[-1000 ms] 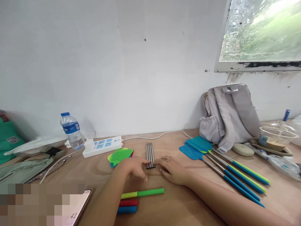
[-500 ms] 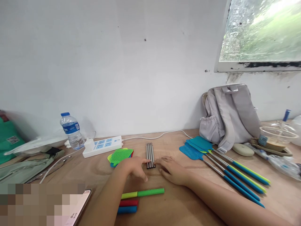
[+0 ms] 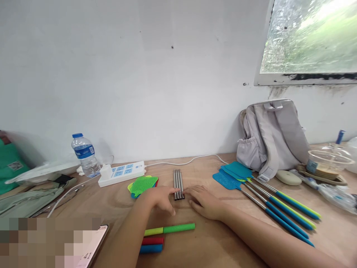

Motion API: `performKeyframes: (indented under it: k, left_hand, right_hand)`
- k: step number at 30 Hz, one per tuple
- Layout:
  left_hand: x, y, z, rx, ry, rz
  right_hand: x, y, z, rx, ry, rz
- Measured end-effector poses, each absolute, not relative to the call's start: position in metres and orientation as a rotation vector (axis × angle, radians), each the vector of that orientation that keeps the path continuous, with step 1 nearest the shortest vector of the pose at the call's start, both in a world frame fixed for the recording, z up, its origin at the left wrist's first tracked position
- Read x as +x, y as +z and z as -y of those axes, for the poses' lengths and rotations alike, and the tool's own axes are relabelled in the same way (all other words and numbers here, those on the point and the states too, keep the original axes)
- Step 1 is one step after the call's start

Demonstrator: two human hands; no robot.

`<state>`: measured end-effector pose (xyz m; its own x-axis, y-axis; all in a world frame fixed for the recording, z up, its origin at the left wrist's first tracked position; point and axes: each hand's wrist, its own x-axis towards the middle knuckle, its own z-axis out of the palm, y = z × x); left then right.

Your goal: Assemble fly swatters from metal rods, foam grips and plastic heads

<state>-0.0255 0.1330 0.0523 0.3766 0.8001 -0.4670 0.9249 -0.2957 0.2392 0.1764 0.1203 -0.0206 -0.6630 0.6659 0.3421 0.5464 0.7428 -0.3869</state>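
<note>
Several slim metal rods lie side by side on the wooden table, pointing toward the wall. My left hand is at their left, index finger stretched to the near ends and thumb spread apart from it. From the other side, my right hand rests on the table with its fingertips at the rods' right edge. Neither hand grips anything. Behind my left hand is a stack of fly swatter heads, green on top. Nearer me lie a green and yellow handle tube, a red tube and a blue tube, partly behind my left forearm.
Several assembled fly swatters lie at the right, before a grey backpack. A plastic cup stands farther right. At the left are a power strip, a water bottle and a phone.
</note>
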Motion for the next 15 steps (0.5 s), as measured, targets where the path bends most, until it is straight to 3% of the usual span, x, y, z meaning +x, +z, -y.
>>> performKeyframes:
  k: [15]
  left_hand:
    - [-0.0237, 0.0525, -0.1326, 2.182, -0.377, -1.510]
  right_hand:
    - [0.1760, -0.0218, -0.1221, -0.900, 0.314, 2.522]
